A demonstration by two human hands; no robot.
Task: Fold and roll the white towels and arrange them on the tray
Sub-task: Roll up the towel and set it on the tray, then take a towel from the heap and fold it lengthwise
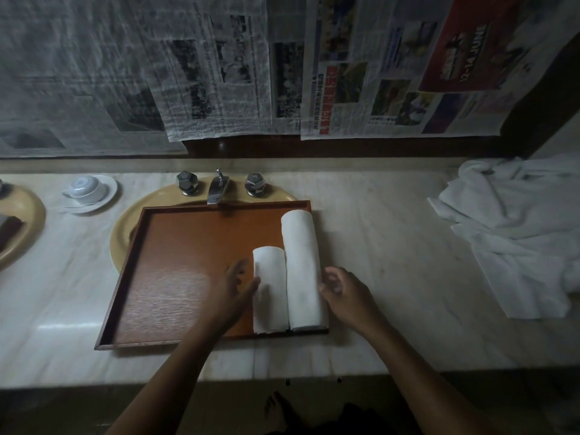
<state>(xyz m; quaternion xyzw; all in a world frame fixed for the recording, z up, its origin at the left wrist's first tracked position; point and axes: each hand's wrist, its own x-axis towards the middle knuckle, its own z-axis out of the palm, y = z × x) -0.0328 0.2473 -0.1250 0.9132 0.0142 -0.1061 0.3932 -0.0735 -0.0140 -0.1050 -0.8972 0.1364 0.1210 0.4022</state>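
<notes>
A brown wooden tray (175, 277) lies over a yellow sink basin on the marble counter. Two rolled white towels lie side by side along its right edge: a long roll (303, 268) and a shorter roll (270, 290) to its left. My left hand (233, 291) is beside the short roll, its fingers straight and touching the roll's left side. My right hand (343, 293) hovers at the right side of the long roll with its fingers loosely curled, holding nothing. A heap of loose white towels (514, 233) sits on the counter at the right.
A faucet (217, 186) with two knobs stands behind the tray. An upturned cup on a saucer (88, 189) sits at the back left, and part of a second basin (18, 227) shows at the far left. Newspaper sheets hang on the wall behind. The counter's front edge runs below the tray.
</notes>
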